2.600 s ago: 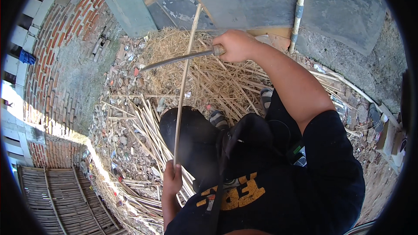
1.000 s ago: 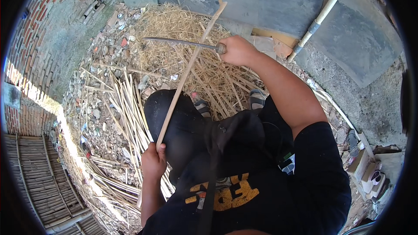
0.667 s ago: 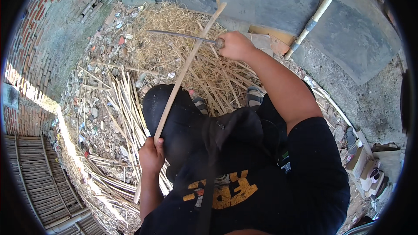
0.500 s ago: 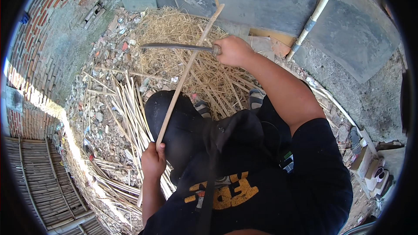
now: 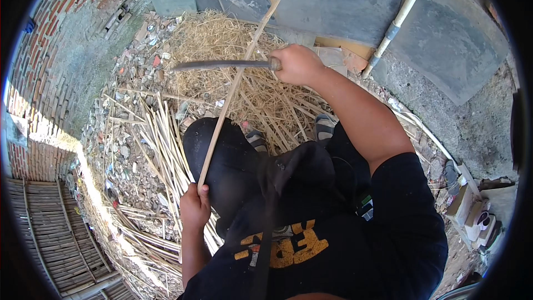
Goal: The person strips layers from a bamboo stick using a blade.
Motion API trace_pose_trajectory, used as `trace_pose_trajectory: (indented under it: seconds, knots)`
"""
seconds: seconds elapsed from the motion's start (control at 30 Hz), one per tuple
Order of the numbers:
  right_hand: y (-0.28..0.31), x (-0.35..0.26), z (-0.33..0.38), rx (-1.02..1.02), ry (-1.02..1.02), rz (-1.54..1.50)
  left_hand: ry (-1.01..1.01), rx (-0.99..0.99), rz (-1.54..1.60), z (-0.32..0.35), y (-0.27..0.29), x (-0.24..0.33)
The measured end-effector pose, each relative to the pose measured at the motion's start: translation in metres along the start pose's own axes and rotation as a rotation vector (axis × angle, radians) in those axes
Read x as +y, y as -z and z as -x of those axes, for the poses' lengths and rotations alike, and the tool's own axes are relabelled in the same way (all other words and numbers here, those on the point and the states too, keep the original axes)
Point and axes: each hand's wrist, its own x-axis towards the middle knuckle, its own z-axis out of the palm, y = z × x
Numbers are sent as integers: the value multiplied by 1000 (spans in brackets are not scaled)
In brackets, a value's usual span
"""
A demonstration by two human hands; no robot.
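My left hand [image 5: 195, 206] is closed round the near end of a long, pale bamboo strip [image 5: 220, 121], beside my left knee. The strip slants up and away to the right, its far end near the grey panels. In my right hand [image 5: 297, 65] is the handle of a machete; the fingers are wrapped round it. The dark, slightly curved blade of the machete [image 5: 214, 64] points left and crosses the strip in its upper part. Whether the edge bites into the strip I cannot tell.
A heap of thin shavings [image 5: 202, 39] lies ahead of my feet. Many split strips [image 5: 166, 139] lie to my left on rubble-strewn ground. A brick wall [image 5: 61, 50] stands at left, grey panels [image 5: 344, 5] and a pale pipe [image 5: 397, 25] ahead, a bamboo rack [image 5: 55, 233] at lower left.
My right hand and the machete have come slightly down, nearer to me along the strip. The strip's far end has shifted a little left. My left hand keeps its grip.
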Motion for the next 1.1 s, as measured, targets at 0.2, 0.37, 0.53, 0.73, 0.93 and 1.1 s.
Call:
trace_pose_trajectory:
  seconds: [0.2, 0.37, 0.53, 0.73, 0.93, 1.1]
  knots:
    - [-12, 9, -3, -40, -24, -81, 2, 19, -3, -1, -7, -4]
    - [-2, 60, -21, 128, -187, -6, 1, 48, -145, -4, 8, -2]
    - [1, 13, -4, 27, -62, 30, 7, 0, -102, -3, 9, 3]
    - [3, 30, -4, 48, -82, 62, -26, -1, -7, -7, 3, -9]
    - [21, 78, -17, 249, -378, -184, 40, -50, -65, -8, 18, -3]
    - [20, 20, 3, 205, -182, -91, 7, -19, 51, -8, 2, -7]
